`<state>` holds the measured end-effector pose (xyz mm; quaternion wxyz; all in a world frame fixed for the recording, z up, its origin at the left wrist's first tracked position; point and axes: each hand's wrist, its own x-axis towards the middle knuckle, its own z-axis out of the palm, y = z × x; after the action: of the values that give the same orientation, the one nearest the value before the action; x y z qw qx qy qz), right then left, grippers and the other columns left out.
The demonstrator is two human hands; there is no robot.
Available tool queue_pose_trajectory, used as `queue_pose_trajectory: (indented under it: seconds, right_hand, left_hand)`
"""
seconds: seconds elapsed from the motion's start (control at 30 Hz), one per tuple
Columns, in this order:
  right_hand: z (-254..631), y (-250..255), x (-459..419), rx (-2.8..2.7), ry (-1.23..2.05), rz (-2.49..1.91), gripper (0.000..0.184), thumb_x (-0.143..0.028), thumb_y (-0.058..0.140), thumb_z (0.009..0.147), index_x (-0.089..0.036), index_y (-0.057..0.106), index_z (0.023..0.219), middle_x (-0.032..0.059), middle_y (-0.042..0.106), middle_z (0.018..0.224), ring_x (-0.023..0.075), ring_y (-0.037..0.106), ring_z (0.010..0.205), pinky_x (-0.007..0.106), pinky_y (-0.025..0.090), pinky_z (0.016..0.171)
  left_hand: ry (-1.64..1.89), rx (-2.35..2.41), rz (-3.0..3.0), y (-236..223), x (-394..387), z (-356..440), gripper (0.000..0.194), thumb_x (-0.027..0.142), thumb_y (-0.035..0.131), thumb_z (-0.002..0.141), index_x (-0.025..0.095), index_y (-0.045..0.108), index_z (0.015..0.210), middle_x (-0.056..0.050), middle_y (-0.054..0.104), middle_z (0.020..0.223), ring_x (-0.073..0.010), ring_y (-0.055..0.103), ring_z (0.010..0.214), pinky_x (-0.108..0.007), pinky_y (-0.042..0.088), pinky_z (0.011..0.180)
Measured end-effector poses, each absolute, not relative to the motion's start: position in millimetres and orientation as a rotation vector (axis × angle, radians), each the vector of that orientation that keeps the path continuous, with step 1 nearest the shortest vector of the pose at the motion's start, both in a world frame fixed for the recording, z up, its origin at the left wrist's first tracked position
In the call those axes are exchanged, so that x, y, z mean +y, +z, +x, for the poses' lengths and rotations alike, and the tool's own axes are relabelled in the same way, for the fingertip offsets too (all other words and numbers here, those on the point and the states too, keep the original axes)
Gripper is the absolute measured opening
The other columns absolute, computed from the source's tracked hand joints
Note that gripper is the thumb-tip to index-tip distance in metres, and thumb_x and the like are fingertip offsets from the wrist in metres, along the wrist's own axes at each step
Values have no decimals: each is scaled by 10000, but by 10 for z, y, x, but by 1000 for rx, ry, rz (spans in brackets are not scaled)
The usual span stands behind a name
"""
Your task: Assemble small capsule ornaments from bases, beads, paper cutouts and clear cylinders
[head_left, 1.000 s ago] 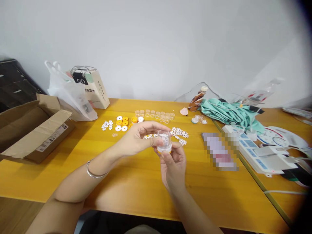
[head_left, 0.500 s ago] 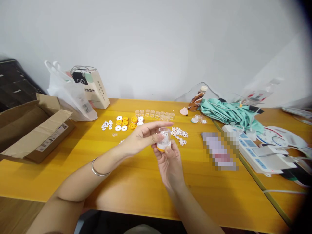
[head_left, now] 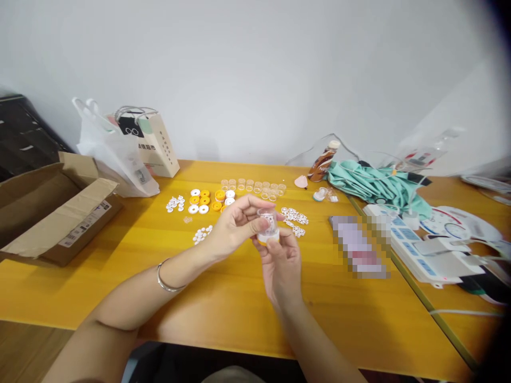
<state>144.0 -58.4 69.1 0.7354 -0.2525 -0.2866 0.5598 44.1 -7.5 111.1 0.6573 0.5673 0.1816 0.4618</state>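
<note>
Above the middle of the yellow table (head_left: 223, 298) I hold a small clear plastic cup on a white and orange base (head_left: 268, 226). My right hand (head_left: 281, 266) grips the base from below with its fingers closed. My left hand (head_left: 235, 226) pinches the clear cup from the side, thumb and fingers wrapped round it. Behind my hands lie white and orange round discs (head_left: 204, 201), a row of small clear cups (head_left: 255, 186), and small white spotted pieces (head_left: 294, 219). More white pieces (head_left: 202, 234) lie left of my left hand.
An open cardboard box (head_left: 51, 207) sits at the left. A white plastic bag (head_left: 115, 154) and a paper bag (head_left: 157, 146) stand at the back. A brown bottle (head_left: 322, 159), teal cloth (head_left: 375, 186), a white power strip (head_left: 419, 250) and cables crowd the right.
My left hand's fingers, stretched out half a second ago, have curled round the clear cup again. Both hands shifted slightly up and away, uncovering white pieces on the table.
</note>
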Motion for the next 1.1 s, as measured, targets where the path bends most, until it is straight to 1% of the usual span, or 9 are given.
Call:
queue_pose_trajectory:
  seconds: [0.1, 0.2, 0.3, 0.43, 0.6, 0.77, 0.9, 1.0, 1.1]
  right_hand:
    - [1450, 700, -582, -594, 1442, -507, 243, -374, 696, 701, -217, 629, 874, -15, 680, 823, 91, 631, 663, 206, 542, 640]
    - [1441, 714, -582, -551, 1479, -477, 207, -324, 706, 702, -223, 628, 865, -24, 680, 850, 87, 638, 713, 183, 541, 675]
    - [1436, 729, -580, -523, 1434, -457, 142, -249, 714, 696, -223, 625, 804, -40, 678, 854, 79, 637, 754, 168, 535, 714]
    - [1451, 741, -575, -470, 1553, -439, 192, -362, 653, 746, -211, 648, 865, -6, 687, 824, 81, 634, 682, 153, 539, 611]
    - [1469, 735, -576, -539, 1414, -433, 153, -212, 711, 696, -234, 635, 828, -42, 678, 891, 76, 633, 796, 166, 528, 744]
    - [1472, 720, -570, -531, 1510, -442, 212, -366, 652, 749, -226, 641, 908, -7, 679, 884, 88, 632, 746, 179, 536, 665]
    - [1455, 722, -566, -567, 1310, -496, 184, -183, 724, 677, -243, 613, 810, -54, 664, 906, 67, 612, 835, 185, 503, 796]
    - [1453, 724, -560, -523, 1391, -493, 159, -275, 707, 700, -237, 623, 829, -41, 669, 852, 74, 617, 732, 183, 525, 687]
    - [1461, 726, -558, -475, 1531, -452, 236, -387, 682, 711, -228, 634, 878, -29, 677, 826, 75, 616, 676, 171, 525, 614]
  left_hand:
    - [808, 316, 1315, 1163, -25, 359, 313, 348, 578, 827, 177, 566, 1087, -118, 648, 1042, -183, 642, 836, -226, 472, 605]
    - [798, 324, 1393, 1177, 11, 321, 366, 398, 564, 826, 181, 585, 1119, -120, 601, 1146, -198, 607, 942, -238, 468, 677]
    - [924, 387, 1428, 1153, 14, 340, 356, 336, 627, 792, 187, 597, 1113, -89, 624, 1078, -166, 600, 917, -216, 458, 708]
    - [773, 261, 1261, 1110, 18, 385, 439, 382, 569, 827, 208, 480, 1220, -110, 620, 1086, -190, 606, 935, -277, 473, 753]
    - [993, 348, 1260, 1060, 29, 411, 445, 384, 725, 679, 181, 541, 1029, -74, 623, 998, -139, 606, 805, -207, 462, 639]
    - [899, 347, 1232, 1063, 27, 407, 352, 396, 630, 774, 166, 560, 1030, -96, 650, 963, -163, 619, 820, -244, 464, 677]
    - [919, 348, 1266, 1045, 23, 428, 388, 411, 692, 710, 158, 586, 985, -94, 647, 976, -157, 617, 812, -229, 458, 663]
    - [914, 326, 1263, 1013, 28, 437, 302, 357, 689, 727, 155, 614, 938, -70, 659, 896, -134, 616, 752, -224, 462, 663]
    - [823, 252, 1252, 1003, 40, 423, 364, 427, 621, 773, 155, 623, 1014, -118, 619, 1083, -187, 592, 947, -271, 456, 796]
